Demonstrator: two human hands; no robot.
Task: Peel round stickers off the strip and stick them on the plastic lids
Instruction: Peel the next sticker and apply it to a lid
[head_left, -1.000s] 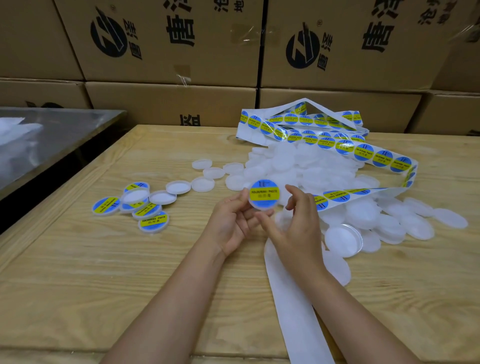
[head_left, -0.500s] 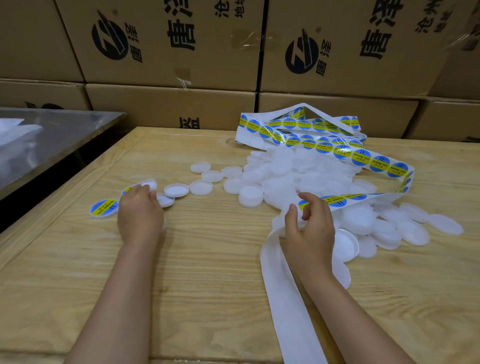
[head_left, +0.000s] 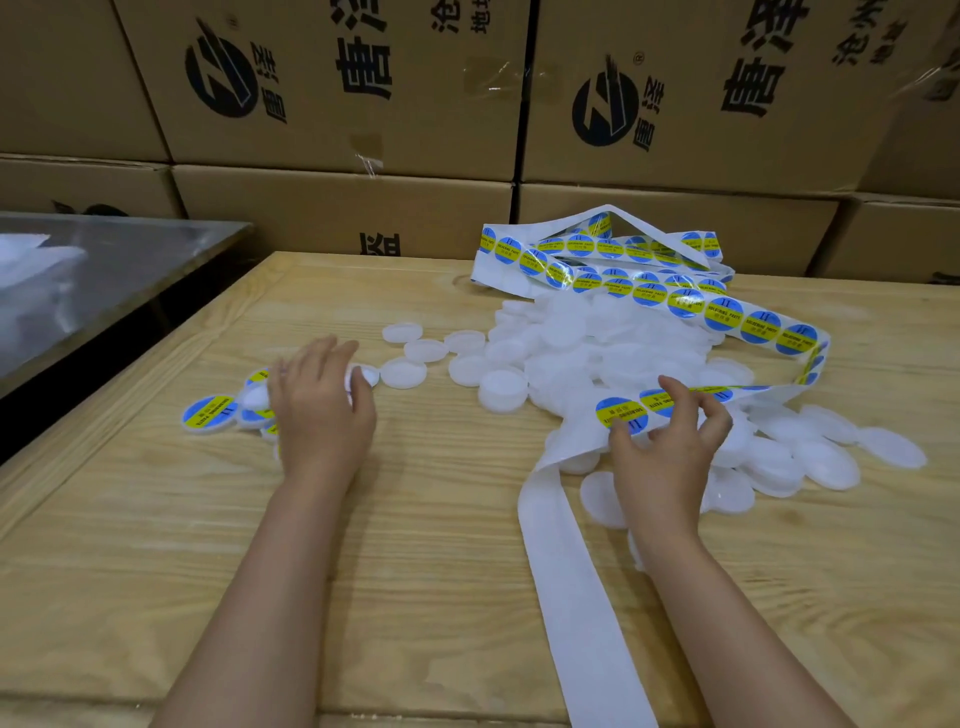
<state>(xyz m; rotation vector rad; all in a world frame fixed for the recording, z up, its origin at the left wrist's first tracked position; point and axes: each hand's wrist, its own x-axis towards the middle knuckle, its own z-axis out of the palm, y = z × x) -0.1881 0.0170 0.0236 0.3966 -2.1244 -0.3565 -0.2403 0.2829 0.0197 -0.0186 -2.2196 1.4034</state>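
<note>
Risk one: right hand (head_left: 667, 447) pinches the sticker strip (head_left: 758, 325) at the leading sticker (head_left: 618, 413), thumb under, index on top. A sticker that folds while peeling would stick to itself or tear. Can't tell if its edge is lifted yet, too small. Strip loops back over the pile of bare lids (head_left: 597, 353), so a hard tug could drag the loop and scatter lids across the wooden table (head_left: 415, 545). Bare backing (head_left: 571, 571) trails toward the near edge. Left hand (head_left: 322, 415) is flat, fingers spread, gripping nothing visible, over the labelled lids (head_left: 210, 413) at left; a careless sweep could knock those. No bare lid is in hand, so a peeled sticker might cling to fingertips.
</note>
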